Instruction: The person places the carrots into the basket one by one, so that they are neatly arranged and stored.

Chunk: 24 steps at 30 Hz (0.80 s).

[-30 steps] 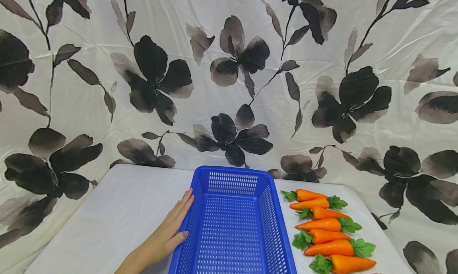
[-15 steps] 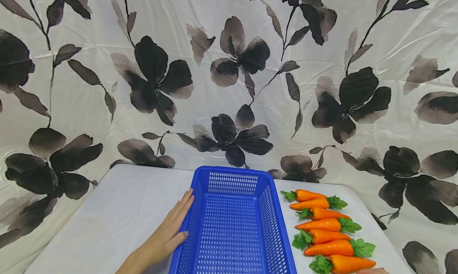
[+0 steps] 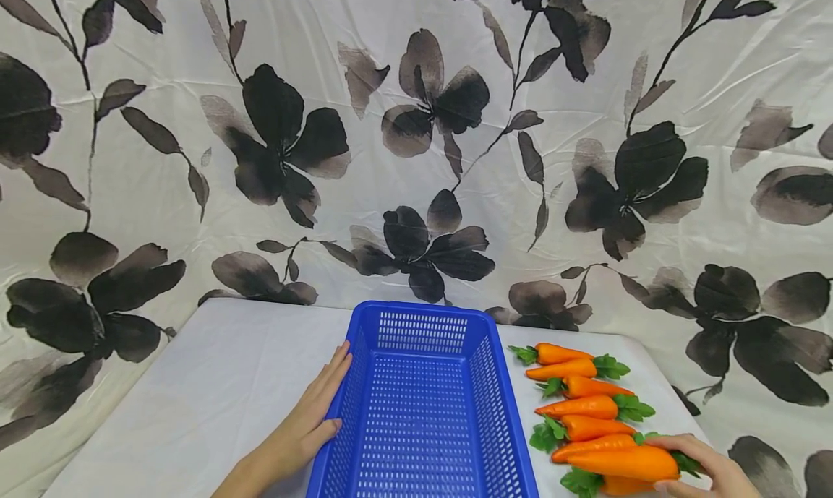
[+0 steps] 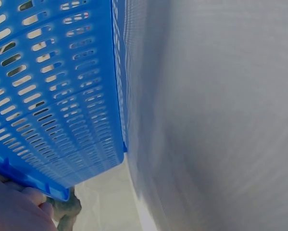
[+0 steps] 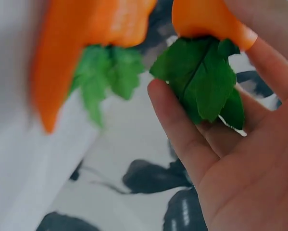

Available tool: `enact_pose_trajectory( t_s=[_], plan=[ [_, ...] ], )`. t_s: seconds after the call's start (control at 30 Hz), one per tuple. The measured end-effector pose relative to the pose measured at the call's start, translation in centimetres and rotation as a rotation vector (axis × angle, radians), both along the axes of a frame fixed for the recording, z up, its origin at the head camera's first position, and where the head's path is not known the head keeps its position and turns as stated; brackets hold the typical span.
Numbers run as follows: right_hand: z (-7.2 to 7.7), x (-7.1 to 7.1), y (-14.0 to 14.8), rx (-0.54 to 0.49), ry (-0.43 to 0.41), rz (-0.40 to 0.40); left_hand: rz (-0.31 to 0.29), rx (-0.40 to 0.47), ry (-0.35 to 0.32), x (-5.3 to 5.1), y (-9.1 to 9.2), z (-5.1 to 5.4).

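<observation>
My right hand (image 3: 712, 473) pinches an orange carrot (image 3: 614, 462) with green leaves by its leafy end, just above the nearest carrots of a row. In the right wrist view the held carrot's leaves (image 5: 201, 79) lie between thumb and fingers, while its tip is out of frame. My left hand (image 3: 296, 433) rests with extended fingers against the left side of a blue perforated plastic basket (image 3: 356, 382). In the left wrist view part of that hand (image 4: 18, 209) shows by the basket rim. Nothing lies in the visible part of the basket.
Several more carrots (image 3: 588, 409) lie in a row on the white table (image 3: 215, 397), right of the basket, their leaves pointing alternately left and right. Behind the table hangs a white cloth (image 3: 494, 216) printed with dark flowers. The basket's near end is cut off by the frame.
My right hand has come in from the bottom right, bringing a carrot over the near end of the row. My left hand and the basket stay where they were.
</observation>
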State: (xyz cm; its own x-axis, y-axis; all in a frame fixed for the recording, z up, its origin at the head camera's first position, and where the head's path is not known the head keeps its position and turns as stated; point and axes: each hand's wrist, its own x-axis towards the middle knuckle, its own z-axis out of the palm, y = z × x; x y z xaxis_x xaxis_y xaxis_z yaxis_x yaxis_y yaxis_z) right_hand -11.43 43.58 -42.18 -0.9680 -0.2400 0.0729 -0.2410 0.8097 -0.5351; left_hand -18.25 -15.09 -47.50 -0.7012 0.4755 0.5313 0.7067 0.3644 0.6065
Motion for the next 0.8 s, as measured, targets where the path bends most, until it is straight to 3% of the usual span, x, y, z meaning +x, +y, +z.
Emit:
enact_pose_trajectory(
  t_s=[0.03,0.1,0.33,0.5,0.63,0.8],
  plan=[
    [0.3,-0.3,0.0,0.050,-0.030,-0.057,-0.003,0.004,-0.004,0.0,0.0,0.0],
    [0.9,-1.0,-0.2,0.065,-0.020,-0.082,-0.007,0.011,-0.005,-0.1,0.0,0.0],
    [3.6,-2.7,-3.5,0.023,0.206,-0.127,0.005,0.023,-0.006,0.0,0.0,0.1],
    [5.8,-4.1,-5.4,-0.027,0.281,-0.135,0.036,0.032,0.006,0.3,0.3,0.3],
    [7.7,-5.3,-7.3,-0.040,0.255,-0.155,0.050,0.037,0.022,0.5,0.6,0.5],
    [9.8,-6.8,-9.6,-0.106,0.157,-0.180,0.069,0.041,0.003,0.5,0.8,0.6]
  ],
)
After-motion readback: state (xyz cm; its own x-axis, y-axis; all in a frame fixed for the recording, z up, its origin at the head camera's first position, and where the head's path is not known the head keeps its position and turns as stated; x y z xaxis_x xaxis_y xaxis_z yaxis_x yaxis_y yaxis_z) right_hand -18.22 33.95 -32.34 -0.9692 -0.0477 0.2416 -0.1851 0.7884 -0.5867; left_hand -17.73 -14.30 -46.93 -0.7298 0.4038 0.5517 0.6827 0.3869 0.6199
